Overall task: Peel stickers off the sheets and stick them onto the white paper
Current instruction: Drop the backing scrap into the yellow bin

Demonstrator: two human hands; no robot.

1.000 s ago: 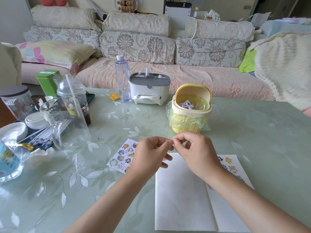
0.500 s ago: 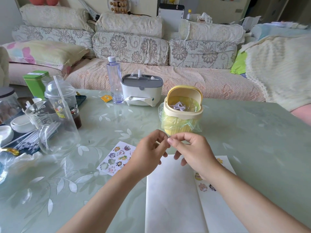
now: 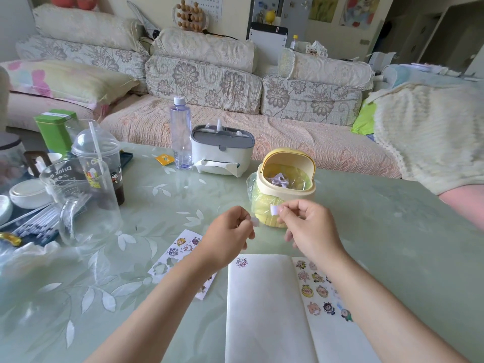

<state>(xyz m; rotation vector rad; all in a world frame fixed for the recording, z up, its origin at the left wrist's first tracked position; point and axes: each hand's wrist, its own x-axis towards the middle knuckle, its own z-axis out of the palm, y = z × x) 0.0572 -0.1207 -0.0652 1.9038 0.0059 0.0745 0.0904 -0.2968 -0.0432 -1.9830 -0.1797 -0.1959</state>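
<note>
The white paper (image 3: 264, 310) lies on the table in front of me, with one sticker (image 3: 241, 262) at its top left corner and several more on its right half. A sticker sheet (image 3: 178, 251) lies to its left, partly under my left forearm. My left hand (image 3: 225, 237) pinches a small pale piece (image 3: 255, 221) at its fingertips. My right hand (image 3: 306, 226) pinches a small white piece (image 3: 274, 210), held up in front of the yellow bin. The two hands are a little apart above the paper's far edge.
A small yellow lidded bin (image 3: 285, 187) with a plastic liner stands just beyond my hands. Further back are a tissue box (image 3: 221, 150) and a clear bottle (image 3: 180, 132). A glass jug (image 3: 83, 203), a domed drink cup (image 3: 100, 163) and a tray of items crowd the left side.
My hands, joined at the fingertips before, have pulled apart, each keeping a small piece. The right hand has lifted toward the bin, and the view has tilted up.
</note>
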